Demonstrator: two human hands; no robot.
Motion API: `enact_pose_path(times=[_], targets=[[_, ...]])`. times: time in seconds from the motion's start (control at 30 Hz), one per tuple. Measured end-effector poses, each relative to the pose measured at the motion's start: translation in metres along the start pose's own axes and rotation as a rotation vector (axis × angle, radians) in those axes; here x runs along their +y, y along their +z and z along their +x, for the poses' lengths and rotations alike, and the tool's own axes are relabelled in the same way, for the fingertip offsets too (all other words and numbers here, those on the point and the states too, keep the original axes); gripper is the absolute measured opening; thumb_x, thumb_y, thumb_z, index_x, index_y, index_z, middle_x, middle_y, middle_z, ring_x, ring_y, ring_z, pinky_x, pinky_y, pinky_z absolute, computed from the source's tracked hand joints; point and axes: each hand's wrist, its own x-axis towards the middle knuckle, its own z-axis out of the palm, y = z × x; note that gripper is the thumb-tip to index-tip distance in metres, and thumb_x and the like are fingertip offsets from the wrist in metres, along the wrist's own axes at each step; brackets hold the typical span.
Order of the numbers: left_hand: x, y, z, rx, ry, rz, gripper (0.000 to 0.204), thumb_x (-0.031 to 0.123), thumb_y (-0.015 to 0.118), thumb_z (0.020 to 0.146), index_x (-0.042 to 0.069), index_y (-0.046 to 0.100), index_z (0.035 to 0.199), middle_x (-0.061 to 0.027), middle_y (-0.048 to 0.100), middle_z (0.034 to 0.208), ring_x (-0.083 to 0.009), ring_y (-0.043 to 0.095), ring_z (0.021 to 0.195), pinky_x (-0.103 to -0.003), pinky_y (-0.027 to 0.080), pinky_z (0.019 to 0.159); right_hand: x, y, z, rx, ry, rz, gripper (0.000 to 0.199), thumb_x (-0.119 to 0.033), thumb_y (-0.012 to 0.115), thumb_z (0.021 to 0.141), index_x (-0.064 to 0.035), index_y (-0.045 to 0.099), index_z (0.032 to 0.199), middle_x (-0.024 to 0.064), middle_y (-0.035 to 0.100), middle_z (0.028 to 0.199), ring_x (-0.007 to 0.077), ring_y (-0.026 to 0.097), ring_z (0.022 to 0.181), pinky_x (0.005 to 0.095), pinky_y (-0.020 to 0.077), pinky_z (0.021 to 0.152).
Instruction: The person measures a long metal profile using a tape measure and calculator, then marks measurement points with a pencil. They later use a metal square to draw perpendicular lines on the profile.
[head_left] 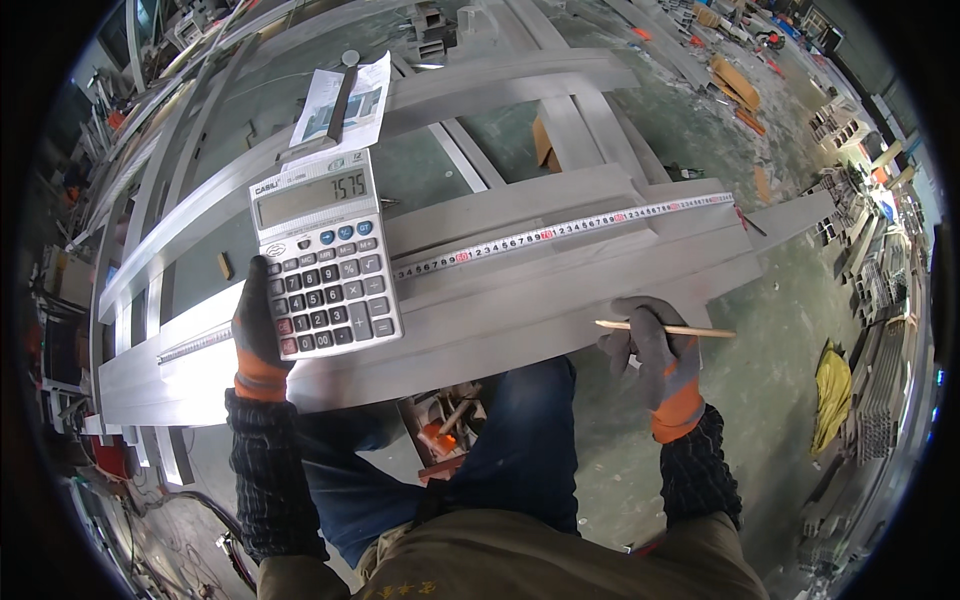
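Observation:
My left hand (260, 325), in a grey and orange work glove, grips a silver calculator (325, 255) by its lower left side and holds it up with its lit keys and display toward me. In my gloved right hand (655, 350) a thin wooden pencil (665, 328) lies pinched between thumb and fingers, its tip pointing left. Below the calculator, an extended tape measure blade (545, 237) runs along flat grey metal profiles (520, 315); the calculator hides part of it. Behind the calculator lies a printed sheet (365, 105) with a metal combination square (343, 100) across it.
More long metal profiles (210, 225) form a frame at the left and back. A toolbox (443, 435) with an orange item stands on the floor by my legs. At the right lie a yellow cloth or bag (831, 395) and stacked metal sections (880, 385).

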Motion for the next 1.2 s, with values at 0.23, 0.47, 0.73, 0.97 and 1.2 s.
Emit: enact_pose_path(times=[0.23, 0.47, 0.73, 0.97, 1.2], targets=[[-0.024, -0.017, 0.003, 0.193, -0.432, -0.544, 0.063, 0.015, 0.066, 0.097, -0.002, 0.037, 0.151, -0.0209, 0.067, 0.123, -0.0249, 0.071, 0.105, -0.034, 0.061, 0.088, -0.017, -0.013, 0.015, 0.029, -0.139, -0.151, 0.02, -0.007, 0.054, 0.099, -0.0025, 0.061, 0.116, 0.0116, 0.07, 0.094, 0.0107, 0.062, 0.072, 0.0254, 0.0496, 0.064], [-0.007, -0.008, 0.001, 0.083, -0.302, -0.469, 0.05, 0.021, 0.055, 0.104, -0.001, 0.042, 0.148, -0.0185, 0.067, 0.125, -0.0238, 0.071, 0.105, -0.034, 0.061, 0.089, -0.023, -0.035, 0.061, -0.067, -0.475, -0.454, 0.015, -0.003, 0.054, 0.094, -0.0021, 0.061, 0.107, 0.0101, 0.069, 0.088, 0.012, 0.063, 0.075, 0.0284, 0.0527, 0.068], [0.036, 0.018, 0.014, 0.226, -0.547, -0.74, 0.045, 0.036, 0.056, 0.104, -0.001, 0.059, 0.129, -0.0151, 0.073, 0.111, -0.0225, 0.075, 0.09, -0.034, 0.064, 0.08, 0.001, -0.025, 0.103, -0.212, -0.529, -0.406, 0.015, 0.003, 0.058, 0.091, -0.0026, 0.061, 0.105, 0.0085, 0.069, 0.089, 0.0125, 0.065, 0.076, 0.028, 0.054, 0.072], [0.003, -0.008, -0.003, 0.233, -0.406, -0.47, 0.043, 0.023, 0.042, 0.11, 0.001, 0.048, 0.146, -0.0164, 0.067, 0.125, -0.0219, 0.072, 0.103, -0.034, 0.063, 0.086, 0.012, -0.031, 0.116, -0.22, -0.574, -0.524, 0.018, 0.006, 0.063, 0.085, -0.0027, 0.063, 0.101, 0.0088, 0.068, 0.091, 0.0165, 0.065, 0.077, 0.0287, 0.0533, 0.07], [0.026, 0.008, 0.005, 0.356, -0.495, -0.633, 0.042, 0.031, 0.057, 0.104, -0.002, 0.06, 0.13, -0.0142, 0.072, 0.114, -0.0227, 0.074, 0.093, -0.034, 0.063, 0.08, 0.023, -0.031, 0.115, -0.221, -0.672, -0.547, 0.023, 0.009, 0.064, 0.08, -0.0034, 0.061, 0.099, 0.0104, 0.067, 0.089, 0.0222, 0.065, 0.075, 0.0305, 0.0528, 0.069]])
